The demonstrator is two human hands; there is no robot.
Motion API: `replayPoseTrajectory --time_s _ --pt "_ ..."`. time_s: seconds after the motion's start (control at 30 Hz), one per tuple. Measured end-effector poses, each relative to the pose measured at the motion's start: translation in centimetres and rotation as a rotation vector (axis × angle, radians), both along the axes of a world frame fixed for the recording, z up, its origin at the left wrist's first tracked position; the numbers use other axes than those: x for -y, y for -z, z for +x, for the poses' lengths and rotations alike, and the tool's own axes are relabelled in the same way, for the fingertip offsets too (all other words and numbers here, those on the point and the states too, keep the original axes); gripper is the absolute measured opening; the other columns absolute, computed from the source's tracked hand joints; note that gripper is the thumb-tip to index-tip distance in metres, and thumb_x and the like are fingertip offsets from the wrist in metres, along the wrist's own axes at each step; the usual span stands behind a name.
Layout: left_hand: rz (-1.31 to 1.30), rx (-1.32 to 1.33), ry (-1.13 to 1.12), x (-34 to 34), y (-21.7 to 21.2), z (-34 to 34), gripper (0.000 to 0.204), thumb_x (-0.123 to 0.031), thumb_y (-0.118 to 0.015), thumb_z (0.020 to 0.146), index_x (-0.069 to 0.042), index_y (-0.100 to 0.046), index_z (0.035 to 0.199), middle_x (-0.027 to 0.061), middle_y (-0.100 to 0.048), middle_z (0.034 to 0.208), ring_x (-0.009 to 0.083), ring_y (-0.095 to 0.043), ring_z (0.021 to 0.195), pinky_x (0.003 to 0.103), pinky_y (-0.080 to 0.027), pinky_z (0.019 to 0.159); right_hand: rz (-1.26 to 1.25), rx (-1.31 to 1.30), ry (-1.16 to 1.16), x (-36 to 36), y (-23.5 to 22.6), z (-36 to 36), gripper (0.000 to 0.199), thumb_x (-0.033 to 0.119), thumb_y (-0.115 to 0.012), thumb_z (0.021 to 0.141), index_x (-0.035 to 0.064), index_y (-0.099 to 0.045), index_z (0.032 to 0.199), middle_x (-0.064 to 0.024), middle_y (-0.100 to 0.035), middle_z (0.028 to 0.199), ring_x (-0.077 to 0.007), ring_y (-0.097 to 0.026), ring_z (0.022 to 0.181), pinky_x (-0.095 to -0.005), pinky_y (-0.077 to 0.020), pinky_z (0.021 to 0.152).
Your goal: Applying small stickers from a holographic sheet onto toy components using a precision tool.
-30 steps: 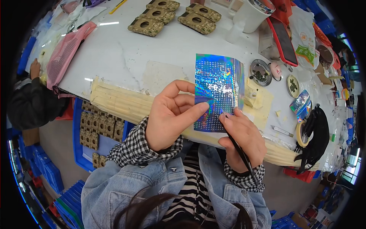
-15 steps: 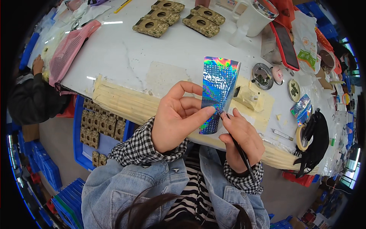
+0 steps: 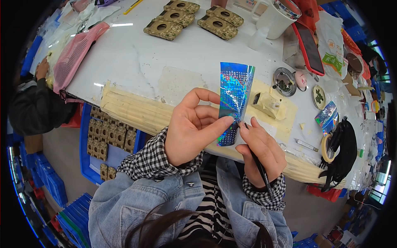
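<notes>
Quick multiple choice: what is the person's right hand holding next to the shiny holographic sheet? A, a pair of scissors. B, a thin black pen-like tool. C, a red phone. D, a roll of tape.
B: the right hand grips a thin black tool whose tip meets the holographic sheet, which the left hand pinches; the tape roll and red phone lie on the table.
</notes>
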State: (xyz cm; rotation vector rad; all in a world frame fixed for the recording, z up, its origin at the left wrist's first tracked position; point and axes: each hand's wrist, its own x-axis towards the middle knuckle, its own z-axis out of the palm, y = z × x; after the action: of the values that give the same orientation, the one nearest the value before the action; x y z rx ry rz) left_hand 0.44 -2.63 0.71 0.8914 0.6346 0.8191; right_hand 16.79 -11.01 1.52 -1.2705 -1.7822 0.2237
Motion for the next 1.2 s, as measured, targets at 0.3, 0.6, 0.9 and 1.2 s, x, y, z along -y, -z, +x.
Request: replayPoseTrajectory --time_s 0.3,0.6,0.9,1.2 --pt "-0.019 0.012 -0.002 -0.09 0.31 0.08 0.035 0.005 -0.063 0.086 0.001 -0.043 0.115 0.0123 -0.07 0.094 0.0128 -0.067 0.087 0.024 -0.055 0.075 0.097 0.205 0.03 -0.12 0.41 -0.3 0.037 0.009 -0.077 0.076 0.0006 -0.066 0.11 -0.0188 -0.066 0.1 -0.0288 -0.067 0.095 -0.0449 -0.0552 0.086" --pt "-0.083 0.063 0.018 -0.19 0.36 0.1 0.033 0.004 -0.061 0.087 0.001 -0.043 0.115 0.0137 -0.069 0.095 0.0139 -0.067 0.087 0.026 -0.055 0.078 0.137 0.26 0.004 0.01 0.91 -0.33 0.04 0.008 -0.079 0.073 0.001 -0.067 0.11 -0.0156 -0.059 0.103 -0.031 -0.067 0.094 -0.0476 -0.0536 0.087" --pt "-0.087 0.072 0.014 -0.09 0.37 0.06 0.033 0.004 -0.061 0.087 0.001 -0.044 0.115 0.0133 -0.07 0.095 0.0139 -0.067 0.088 0.026 -0.055 0.078 0.131 0.261 -0.01 -0.08 0.59 -0.25 0.04 0.009 -0.078 0.072 0.0 -0.067 0.11 -0.0133 -0.06 0.099 -0.0306 -0.066 0.096 -0.047 -0.0529 0.089" --pt "-0.078 0.053 0.006 -0.18 0.41 0.19 0.033 0.005 -0.061 0.087 0.001 -0.044 0.115 0.0132 -0.07 0.094 0.0143 -0.067 0.087 0.025 -0.054 0.077 0.133 0.161 0.003 0.55 0.7 0.37 0.039 0.01 -0.078 0.073 -0.0007 -0.067 0.11 -0.0131 -0.061 0.097 -0.03 -0.065 0.098 -0.0472 -0.0521 0.091"
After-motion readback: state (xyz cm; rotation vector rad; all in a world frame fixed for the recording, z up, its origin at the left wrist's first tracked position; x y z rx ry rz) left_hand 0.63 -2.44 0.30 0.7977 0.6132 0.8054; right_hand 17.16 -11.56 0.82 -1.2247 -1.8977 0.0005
